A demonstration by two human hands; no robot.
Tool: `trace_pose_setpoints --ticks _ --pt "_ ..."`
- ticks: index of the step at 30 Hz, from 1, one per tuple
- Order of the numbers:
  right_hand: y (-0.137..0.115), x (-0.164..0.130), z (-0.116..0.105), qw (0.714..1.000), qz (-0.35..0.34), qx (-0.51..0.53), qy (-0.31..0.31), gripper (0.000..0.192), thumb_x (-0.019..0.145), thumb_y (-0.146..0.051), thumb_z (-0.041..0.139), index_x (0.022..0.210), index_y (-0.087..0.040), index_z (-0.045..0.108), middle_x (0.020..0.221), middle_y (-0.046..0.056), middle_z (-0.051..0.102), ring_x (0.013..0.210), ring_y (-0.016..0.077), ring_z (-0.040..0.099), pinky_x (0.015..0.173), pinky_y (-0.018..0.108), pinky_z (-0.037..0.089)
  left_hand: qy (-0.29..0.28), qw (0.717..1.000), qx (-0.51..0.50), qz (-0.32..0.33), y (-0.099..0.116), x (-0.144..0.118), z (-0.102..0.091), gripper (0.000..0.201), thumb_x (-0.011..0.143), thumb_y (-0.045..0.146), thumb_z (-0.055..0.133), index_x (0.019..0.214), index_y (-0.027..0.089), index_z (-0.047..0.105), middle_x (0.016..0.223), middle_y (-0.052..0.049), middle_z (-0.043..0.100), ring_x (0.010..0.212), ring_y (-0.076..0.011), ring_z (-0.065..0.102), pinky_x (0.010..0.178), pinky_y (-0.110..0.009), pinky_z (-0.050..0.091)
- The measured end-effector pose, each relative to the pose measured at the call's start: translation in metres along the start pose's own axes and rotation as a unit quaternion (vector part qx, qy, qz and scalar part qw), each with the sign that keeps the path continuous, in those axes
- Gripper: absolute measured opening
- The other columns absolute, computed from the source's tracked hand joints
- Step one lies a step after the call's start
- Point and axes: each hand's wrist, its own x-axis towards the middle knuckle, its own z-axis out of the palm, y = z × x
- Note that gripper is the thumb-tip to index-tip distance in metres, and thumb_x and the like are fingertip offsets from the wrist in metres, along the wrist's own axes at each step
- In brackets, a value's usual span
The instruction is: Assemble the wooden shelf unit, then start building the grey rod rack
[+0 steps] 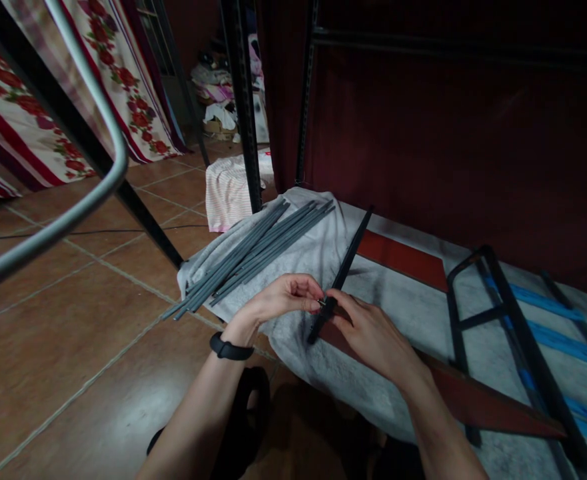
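My left hand [293, 293] is closed in a pinch, with a small shiny metal piece [321, 304], perhaps a screw, at its fingertips. Facing it, my right hand [368, 327] grips a small black part [328, 307] between thumb and fingers. The two pieces meet or nearly meet; exact contact is too small to make out. Behind and beneath the fingertips lies a long black metal bar [350, 257], slanting over a grey cloth [303, 247]. Whether the black part is joined to this bar, I cannot tell.
Several grey rods [258, 250] lie bundled at the cloth's left end. Reddish-brown boards [403, 257] and a black metal frame [510, 327] with blue strips [548, 303] lie rightward. A bent silver tube [116, 160] crosses the left, near black uprights [243, 100]. Tiled floor [73, 320] spreads below.
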Motion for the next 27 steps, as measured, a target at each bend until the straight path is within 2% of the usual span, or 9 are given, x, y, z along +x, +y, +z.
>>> trace_pose_setpoints --ticks 2,5,8,11,14,16,21,24,27 --pt "0.000 0.000 0.000 1.000 -0.002 -0.002 0.000 0.043 0.096 -0.021 0.041 0.139 -0.027 0.049 0.128 0.005 0.066 0.115 0.0209 0.064 0.095 0.035 0.050 0.015 1.000 -0.001 -0.008 0.002 0.000 -0.001 0.036 0.072 0.037 0.082 0.092 0.012 0.066 0.081 -0.003 0.068 0.070 -0.0117 0.064 0.069 -0.025 0.051" --pt "0.000 0.000 0.000 1.000 -0.004 -0.004 0.000 0.044 0.096 -0.021 0.041 0.139 -0.026 0.049 0.128 0.005 0.066 0.116 0.0213 0.063 0.097 0.036 0.049 0.041 0.998 0.038 -0.024 -0.001 0.002 -0.001 0.034 0.076 0.041 0.079 0.081 0.011 0.065 0.068 0.000 0.064 0.058 -0.0088 0.057 0.058 -0.021 0.046" --pt "-0.001 0.000 -0.001 1.000 0.001 -0.004 -0.002 0.043 0.096 -0.021 0.042 0.137 -0.028 0.051 0.127 0.005 0.067 0.116 0.0218 0.063 0.097 0.037 0.049 0.030 0.997 0.056 -0.037 -0.006 0.004 0.000 0.033 0.074 0.041 0.079 0.077 0.012 0.062 0.063 0.002 0.061 0.053 -0.0078 0.055 0.054 -0.020 0.043" --pt "-0.002 0.000 -0.002 1.000 0.000 -0.002 -0.003 0.042 0.097 -0.021 0.042 0.137 -0.028 0.051 0.126 0.004 0.067 0.115 0.0218 0.064 0.095 0.036 0.050 0.011 0.999 0.043 -0.009 -0.006 0.004 0.001 0.033 0.073 0.037 0.081 0.082 0.013 0.061 0.069 0.002 0.063 0.057 -0.0078 0.056 0.058 -0.021 0.045" --pt "-0.002 0.000 -0.002 1.000 -0.007 -0.001 0.001 0.042 0.096 -0.021 0.042 0.137 -0.028 0.052 0.128 0.004 0.066 0.114 0.0212 0.064 0.093 0.034 0.051 -0.014 0.998 0.063 0.016 0.000 0.001 0.002 0.034 0.072 0.035 0.082 0.089 0.013 0.063 0.081 -0.002 0.066 0.072 -0.0109 0.061 0.070 -0.025 0.049" --pt "-0.001 0.000 -0.001 1.000 -0.007 -0.005 0.002 0.044 0.096 -0.020 0.042 0.138 -0.027 0.051 0.129 0.005 0.066 0.114 0.0211 0.065 0.093 0.034 0.051 -0.016 0.993 0.112 0.016 0.004 0.000 0.001 0.032 0.075 0.036 0.079 0.092 0.013 0.065 0.085 -0.003 0.067 0.078 -0.0128 0.061 0.073 -0.026 0.048" --pt "0.002 0.000 0.002 1.000 -0.011 -0.010 0.005 0.044 0.096 -0.020 0.042 0.139 -0.024 0.050 0.131 0.006 0.064 0.115 0.0209 0.064 0.093 0.034 0.051 0.010 0.955 0.295 0.028 0.009 -0.002 0.002 0.029 0.090 0.041 0.060 0.080 0.014 0.067 0.068 0.001 0.059 0.066 -0.0109 0.052 0.063 -0.022 0.040" --pt "0.002 0.001 0.003 1.000 -0.012 -0.002 0.008 0.043 0.096 -0.022 0.042 0.138 -0.026 0.051 0.132 0.005 0.064 0.116 0.0208 0.064 0.093 0.033 0.052 0.003 0.938 0.343 0.053 0.012 -0.004 0.004 0.021 0.089 0.035 0.062 0.085 0.016 0.068 0.072 0.002 0.060 0.068 -0.0112 0.052 0.063 -0.021 0.039" --pt "0.001 0.001 0.004 1.000 -0.013 0.007 0.006 0.042 0.097 -0.024 0.042 0.138 -0.026 0.051 0.131 0.005 0.065 0.115 0.0212 0.064 0.093 0.035 0.053 0.001 0.938 0.342 0.057 0.014 -0.006 0.004 0.018 0.087 0.033 0.064 0.094 0.018 0.070 0.079 0.000 0.065 0.072 -0.0123 0.055 0.065 -0.021 0.041"
